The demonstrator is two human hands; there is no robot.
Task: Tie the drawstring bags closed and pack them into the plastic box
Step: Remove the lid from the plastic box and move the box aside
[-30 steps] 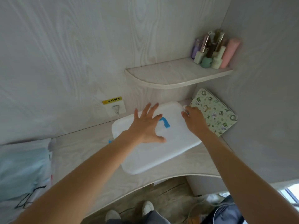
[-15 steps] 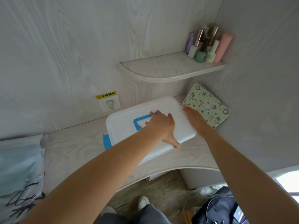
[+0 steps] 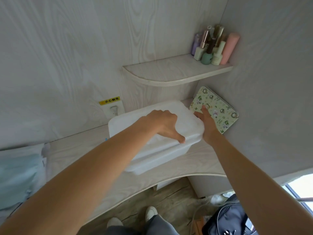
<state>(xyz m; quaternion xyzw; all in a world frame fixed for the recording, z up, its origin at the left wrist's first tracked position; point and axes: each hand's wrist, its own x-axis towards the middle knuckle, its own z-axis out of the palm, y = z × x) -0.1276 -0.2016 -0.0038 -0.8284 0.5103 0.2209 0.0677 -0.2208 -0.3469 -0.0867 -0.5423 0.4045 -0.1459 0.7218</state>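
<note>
A: State the position and appearance of the box (image 3: 169,150).

B: It is a white, translucent plastic box with rounded corners and its lid on. It stands on the pale wood-grain tabletop (image 3: 194,160), near the back wall, below a corner shelf (image 3: 169,72). A small patch of blue shows at its left edge.

A: State of the left hand (image 3: 162,123)?

B: It lies on top of the lid. The fingers curl down onto the lid's middle, where a handle may sit; what they hold cannot be told. The thumb reaches to the lid's near edge.

A: Right hand (image 3: 205,123)?

B: It is at the box's right end, fingers against the lid rim, one finger pointing up over a green patterned pad (image 3: 218,107) leaning on the side wall. Whether it grips the rim cannot be told.

A: Other items?

B: Bottles (image 3: 213,48) stand on the shelf. Pale blue packets (image 3: 18,175) lie at the tabletop's left end.
</note>
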